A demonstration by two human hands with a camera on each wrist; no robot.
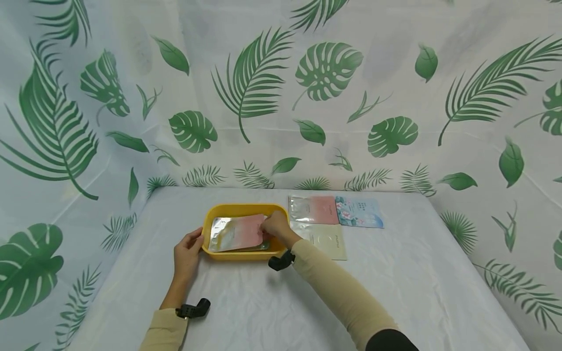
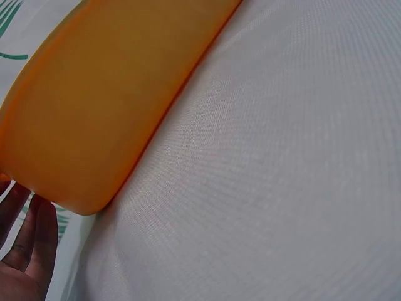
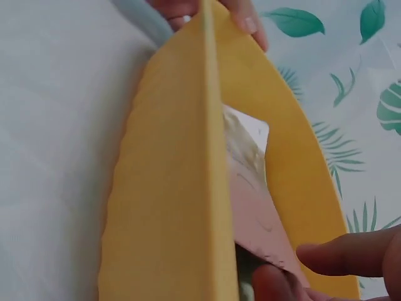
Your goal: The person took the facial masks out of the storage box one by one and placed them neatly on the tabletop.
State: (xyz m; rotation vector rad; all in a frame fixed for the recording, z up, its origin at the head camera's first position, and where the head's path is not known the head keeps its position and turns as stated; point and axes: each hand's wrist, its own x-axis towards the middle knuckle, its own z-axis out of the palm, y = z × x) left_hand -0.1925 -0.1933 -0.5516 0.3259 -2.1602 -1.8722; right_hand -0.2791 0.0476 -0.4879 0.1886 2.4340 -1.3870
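A yellow plastic tub (image 1: 246,256) stands on the white-covered table with shiny sachets inside. On top lies a pink and silver sachet (image 1: 237,233); another sachet peeks out beneath it. My right hand (image 1: 277,228) reaches into the tub's right end and pinches the pink sachet's right edge, with fingertips above and below it in the right wrist view. At the tub's left end, my left hand (image 1: 188,251) touches the outer wall near the rim with its fingers extended. The left wrist view shows those fingers (image 2: 44,235) against the tub's corner.
Right of the tub, flat on the table (image 1: 417,292), lie another pink and silver sachet (image 1: 313,209), a blue floral sachet (image 1: 360,212) and a pale yellow sachet (image 1: 327,241), partly hidden by the right forearm. A leaf-patterned white curtain (image 1: 272,107) hangs behind and at the sides.
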